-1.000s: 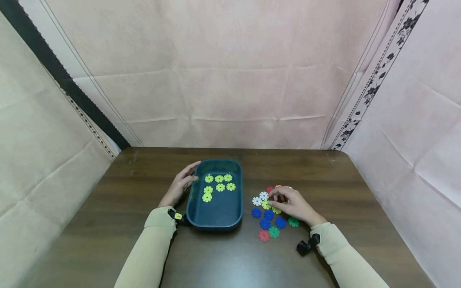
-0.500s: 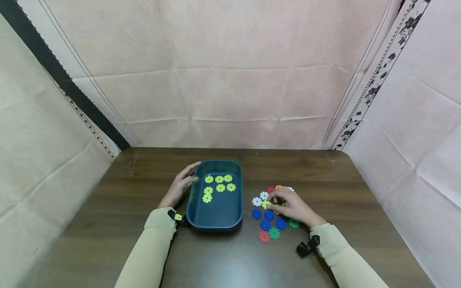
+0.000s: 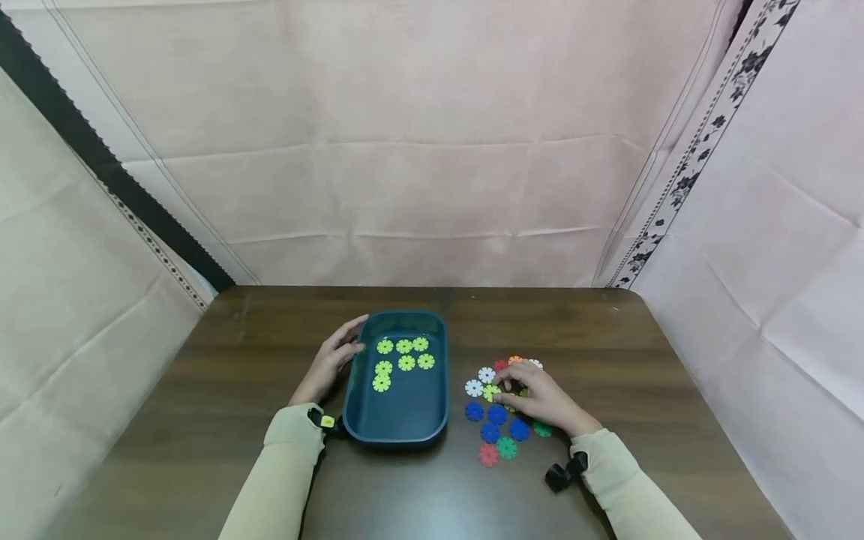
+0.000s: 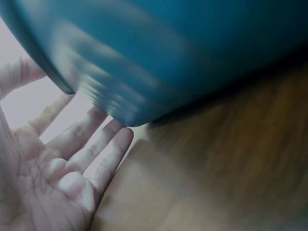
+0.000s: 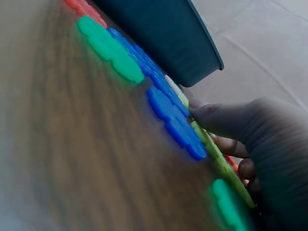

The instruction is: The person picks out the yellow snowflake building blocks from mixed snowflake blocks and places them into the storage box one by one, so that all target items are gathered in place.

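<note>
My left hand point(image 3: 332, 364) rests at the left side of a dark blue-green tray point(image 3: 394, 427). Its thumb touches the rim, and its fairly straight fingers point(image 4: 91, 139) lie against the outer wall in the left wrist view. Several yellow-green flower-shaped discs point(image 3: 406, 363) lie flat in the tray's far half. To the right of the tray, my right hand point(image 3: 543, 395) is low over a loose group of such discs. Its thumb and index finger pinch the edges of one yellow-green flower-shaped disc point(image 3: 490, 393) on the table. The palm and other fingers partly cover more discs.
Around the right hand lie white point(image 3: 474, 388), blue point(image 3: 474, 411), green point(image 3: 507, 448), red point(image 3: 488, 455) and orange discs point(image 3: 515, 360). All are on the brown wooden table point(image 3: 405, 495). Pale cloth point(image 3: 432, 187) hangs behind the table and along both sides.
The head view has tilted slightly, so everything sits a little lower and further left. My right thumb and index finger have closed in on the yellow-green disc; the left hand and tray keep their places.
</note>
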Motion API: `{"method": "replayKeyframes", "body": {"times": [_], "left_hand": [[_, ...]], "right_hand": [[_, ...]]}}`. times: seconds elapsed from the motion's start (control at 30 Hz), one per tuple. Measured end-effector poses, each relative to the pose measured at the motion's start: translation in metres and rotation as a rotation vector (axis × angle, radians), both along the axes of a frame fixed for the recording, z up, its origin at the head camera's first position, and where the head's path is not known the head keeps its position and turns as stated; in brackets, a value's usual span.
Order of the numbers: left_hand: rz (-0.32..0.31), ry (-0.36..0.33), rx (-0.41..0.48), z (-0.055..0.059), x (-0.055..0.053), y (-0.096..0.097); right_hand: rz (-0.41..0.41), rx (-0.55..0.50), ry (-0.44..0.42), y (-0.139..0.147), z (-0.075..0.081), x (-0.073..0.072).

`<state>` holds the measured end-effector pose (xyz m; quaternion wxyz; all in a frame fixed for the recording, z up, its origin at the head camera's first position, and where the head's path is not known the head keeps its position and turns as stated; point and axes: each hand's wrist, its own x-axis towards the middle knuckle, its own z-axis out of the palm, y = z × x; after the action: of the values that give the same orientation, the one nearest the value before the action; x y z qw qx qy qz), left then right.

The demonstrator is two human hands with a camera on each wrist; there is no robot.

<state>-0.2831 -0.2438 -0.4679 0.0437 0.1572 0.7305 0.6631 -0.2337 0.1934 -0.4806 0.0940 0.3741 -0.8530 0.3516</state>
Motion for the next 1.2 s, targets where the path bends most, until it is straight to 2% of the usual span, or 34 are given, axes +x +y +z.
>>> {"method": "replayKeyframes", "body": {"times": [0.1, 0.2, 0.4, 0.5, 0.63, 0.7, 0.83, 1.1, 1.2], "left_hand": [[0.018, -0.005, -0.005, 0.000, 0.002, 0.001], [0.027, -0.007, -0.007, 0.003, 0.003, 0.003], [0.042, 0.048, -0.022, 0.006, -0.001, 0.004], [0.049, 0.056, -0.033, 0.015, 0.005, 0.008], [0.071, 0.052, -0.061, 0.031, 0.017, 0.016], [0.097, 0.049, -0.085, 0.033, 0.021, 0.020], [0.126, 0.039, -0.091, 0.038, 0.019, 0.025], [0.104, 0.029, -0.124, 0.033, 0.022, 0.028], [0.119, 0.032, -0.153, 0.023, 0.019, 0.024]], "right_hand": [[0.000, 0.003, 0.004, 0.000, 0.000, -0.001], [-0.007, -0.001, -0.030, 0.001, 0.004, 0.000], [-0.033, -0.024, -0.101, -0.002, 0.004, -0.003], [-0.044, -0.041, -0.140, -0.001, 0.004, -0.004], [-0.053, -0.051, -0.173, 0.003, 0.004, -0.005], [-0.062, -0.051, -0.197, 0.005, 0.005, -0.007], [-0.098, -0.067, -0.207, 0.008, 0.010, -0.010], [-0.142, -0.086, -0.203, 0.006, 0.005, -0.006], [-0.159, -0.087, -0.212, 0.001, 0.004, -0.004]]}}
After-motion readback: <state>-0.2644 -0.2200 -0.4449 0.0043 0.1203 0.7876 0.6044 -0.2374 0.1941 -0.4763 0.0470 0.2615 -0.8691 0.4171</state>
